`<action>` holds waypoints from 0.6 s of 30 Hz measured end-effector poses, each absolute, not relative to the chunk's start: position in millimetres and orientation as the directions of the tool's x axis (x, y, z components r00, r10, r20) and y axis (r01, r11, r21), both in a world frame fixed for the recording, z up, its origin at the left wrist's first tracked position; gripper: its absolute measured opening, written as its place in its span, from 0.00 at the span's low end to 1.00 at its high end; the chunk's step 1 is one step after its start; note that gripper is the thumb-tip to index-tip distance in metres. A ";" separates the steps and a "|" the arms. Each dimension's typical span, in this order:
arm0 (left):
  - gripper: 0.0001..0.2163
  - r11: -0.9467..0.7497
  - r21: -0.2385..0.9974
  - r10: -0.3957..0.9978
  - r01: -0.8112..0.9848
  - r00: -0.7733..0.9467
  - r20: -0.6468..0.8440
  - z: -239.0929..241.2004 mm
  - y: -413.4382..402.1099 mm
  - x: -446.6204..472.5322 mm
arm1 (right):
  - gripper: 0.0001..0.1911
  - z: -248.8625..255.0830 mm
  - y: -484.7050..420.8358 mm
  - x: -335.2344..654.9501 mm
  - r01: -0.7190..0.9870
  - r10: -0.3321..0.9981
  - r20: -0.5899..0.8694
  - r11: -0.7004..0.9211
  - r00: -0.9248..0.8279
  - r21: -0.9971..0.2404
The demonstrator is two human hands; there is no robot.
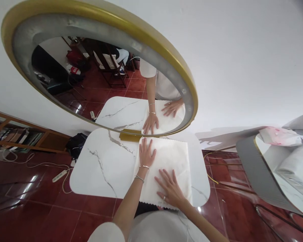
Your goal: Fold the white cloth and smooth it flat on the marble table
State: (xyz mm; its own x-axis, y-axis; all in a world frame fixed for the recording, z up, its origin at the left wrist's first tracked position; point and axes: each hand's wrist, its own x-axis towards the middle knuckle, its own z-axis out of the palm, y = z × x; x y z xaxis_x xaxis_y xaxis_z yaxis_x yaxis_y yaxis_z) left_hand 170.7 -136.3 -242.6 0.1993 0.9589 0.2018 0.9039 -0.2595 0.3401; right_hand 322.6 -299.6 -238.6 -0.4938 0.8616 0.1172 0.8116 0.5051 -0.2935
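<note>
A white cloth (176,151) with scalloped edges lies folded flat on a white marble-patterned table (91,171). My left hand (146,154) rests palm down on its far left part, fingers spread and pointing away from me; two thin bracelets circle that wrist. Closer to me, my right hand (170,190) presses flat on the cloth's lower middle, fingers fanned out, with a ring on one finger. Neither hand grasps anything. The cloth's near edge hangs slightly over the table's front edge.
A gold-rimmed oval mirror (192,87) on a gold base (130,135) stands at the table's back, reflecting both hands and a seated person. Right: a grey-sided table (255,168) with a pink-white packet (280,136). Left: a bookshelf (27,134), black bag (77,144) and power strip (60,175).
</note>
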 end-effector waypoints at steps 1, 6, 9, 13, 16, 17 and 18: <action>0.28 -0.264 0.339 0.958 0.903 0.204 0.202 -242.5 -135.1 163.7 | 0.39 -238.4 -299.5 308.9 0.764 0.821 0.089 0.560 -0.564 -0.320; 0.27 -0.259 0.307 0.959 0.916 0.206 0.194 -241.6 -127.0 114.5 | 0.38 -237.6 -287.6 239.3 0.638 0.718 0.025 0.633 -0.696 -0.437; 0.27 -0.227 0.294 0.964 0.928 0.173 0.199 -241.2 -117.7 67.9 | 0.36 -236.4 -273.7 198.6 0.605 0.691 0.023 0.647 -0.722 -0.464; 0.28 -0.193 0.287 0.970 0.938 0.140 0.198 -240.9 -101.9 10.4 | 0.36 -234.6 -254.2 148.4 0.583 0.680 0.032 0.651 -0.733 -0.486; 0.29 -0.207 0.274 0.969 0.939 0.159 0.188 -241.1 -96.6 -3.7 | 0.36 -233.0 -248.7 132.2 0.599 0.695 0.028 0.640 -0.719 -0.481; 0.30 -0.231 0.273 0.966 0.934 0.186 0.181 -241.5 -97.4 -1.2 | 0.36 -232.3 -250.1 133.4 0.614 0.705 0.021 0.631 -0.709 -0.474; 0.30 -0.260 0.275 0.961 0.926 0.219 0.172 -241.9 -99.6 4.5 | 0.37 -231.6 -253.2 137.8 0.630 0.716 0.012 0.621 -0.698 -0.466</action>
State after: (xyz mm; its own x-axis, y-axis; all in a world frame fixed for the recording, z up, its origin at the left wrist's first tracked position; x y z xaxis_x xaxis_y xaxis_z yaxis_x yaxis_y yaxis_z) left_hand 4.5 -99.6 -241.9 0.2185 0.9605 0.1721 0.9255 -0.2599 0.2754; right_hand 137.8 -253.2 -231.6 -0.6976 0.7164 0.0116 0.6302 0.6212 -0.4658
